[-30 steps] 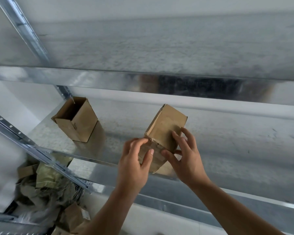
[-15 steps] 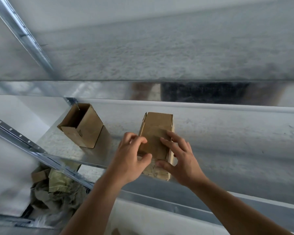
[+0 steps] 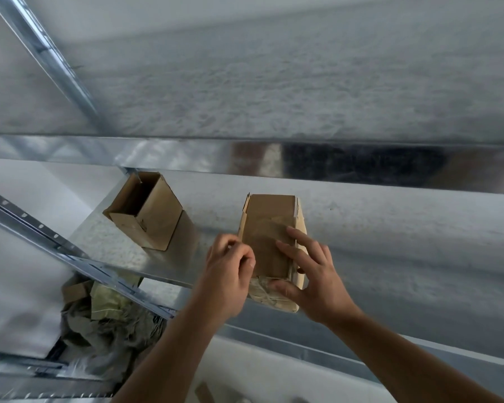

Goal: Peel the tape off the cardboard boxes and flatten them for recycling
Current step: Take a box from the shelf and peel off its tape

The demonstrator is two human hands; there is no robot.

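Both hands are on the cardboard box (image 3: 266, 225), which lies on its side at the front edge of the metal shelf (image 3: 172, 257), its near end poking just past the lip. The left hand (image 3: 227, 271) is curled tight against the box's left edge, thumb and forefinger nipped together right at the seam. Whether that's a tape end or bare cardboard between them, I can't tell. The right hand (image 3: 314, 274) is spread flat, fingers straight across the top face and thumb pressed against the near end, pinning the box down rather than wrapping it.

How will it handle? I'd say light and probably empty, with thin corrugated walls: stiff along the creases, but easy to dent under a hard squeeze. The near end is wrapped in whitish, stringy tape (image 3: 261, 292), frayed and wrinkled. That looks like the stubborn kind, likelier to tear the paper skin than to lift cleanly. Best hold, to my eye: keep the flat palm on the broad face, pick up a loose corner of tape and pull it low, along the surface.

Off to the left sits a second box (image 3: 154, 216), open-topped, well apart from this one. Below the shelf there's a heap of crumpled paper and cardboard scraps (image 3: 99, 312).
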